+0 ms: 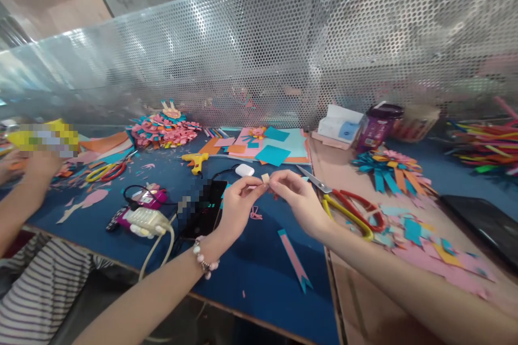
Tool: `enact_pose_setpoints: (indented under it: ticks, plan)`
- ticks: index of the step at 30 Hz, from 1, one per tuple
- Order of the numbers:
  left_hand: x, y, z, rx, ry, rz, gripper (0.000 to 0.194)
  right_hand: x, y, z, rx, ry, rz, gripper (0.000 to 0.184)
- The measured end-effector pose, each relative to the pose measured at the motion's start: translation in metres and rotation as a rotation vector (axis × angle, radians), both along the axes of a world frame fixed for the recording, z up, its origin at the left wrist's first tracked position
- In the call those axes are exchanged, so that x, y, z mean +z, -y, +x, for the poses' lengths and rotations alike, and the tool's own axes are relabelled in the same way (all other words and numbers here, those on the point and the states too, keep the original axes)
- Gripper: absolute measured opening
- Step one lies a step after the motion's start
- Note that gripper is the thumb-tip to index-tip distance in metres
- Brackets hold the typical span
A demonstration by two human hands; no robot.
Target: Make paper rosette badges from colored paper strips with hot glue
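My left hand (238,202) and my right hand (297,194) meet above the blue table (259,275), fingertips pinched together on a small pale paper piece (265,178). A bead bracelet (204,261) circles my left wrist. Right of my right hand lie scissors with red and yellow handles (351,208). A dark phone (202,207) lies just left of my left hand. A pink paper strip with teal ends (295,260) lies on the table below my hands.
A yellow glue gun (195,160), a white earbud case (244,170), paper sheets (275,145) and paper flowers (164,128) lie further back. A perforated metal screen (283,48) stands behind. Another person in a striped top (36,291) works at the left.
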State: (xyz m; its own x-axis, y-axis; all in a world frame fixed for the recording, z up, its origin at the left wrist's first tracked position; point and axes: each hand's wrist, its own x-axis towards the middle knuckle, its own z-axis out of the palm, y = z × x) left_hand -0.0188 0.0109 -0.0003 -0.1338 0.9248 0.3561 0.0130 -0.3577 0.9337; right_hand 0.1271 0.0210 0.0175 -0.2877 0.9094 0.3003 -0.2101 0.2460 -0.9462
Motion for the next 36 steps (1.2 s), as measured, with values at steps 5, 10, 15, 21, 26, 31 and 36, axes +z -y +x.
enact_pose_setpoints:
  ticks: [5,10,15,21,26,31,36]
  plan:
    - [-0.001,-0.001,0.009,-0.039,-0.013,-0.001,0.020,0.005,-0.001,0.014,0.014,0.028,0.026,0.023]
    - [-0.002,-0.019,0.016,-0.186,-0.251,0.023,0.025,0.014,-0.006,0.058,-0.159,0.090,-0.036,0.027]
    - [-0.003,-0.040,0.029,-0.247,-0.885,0.224,0.022,0.007,-0.011,0.099,-0.115,0.283,-0.313,0.032]
    - [-0.008,-0.059,0.048,-0.129,-1.106,0.360,0.015,-0.011,-0.020,0.116,-0.028,0.411,-0.536,0.028]
    - [-0.011,-0.069,0.057,-0.136,-1.149,0.298,0.010,-0.015,-0.019,0.118,0.098,0.449,-0.573,0.025]
    - [-0.012,-0.067,0.059,-0.112,-1.123,0.293,0.007,-0.016,-0.015,0.114,0.037,0.385,-0.607,0.023]
    - [-0.011,-0.055,0.055,-0.109,-1.098,0.271,0.011,-0.020,-0.007,0.105,0.034,0.335,-0.623,0.019]
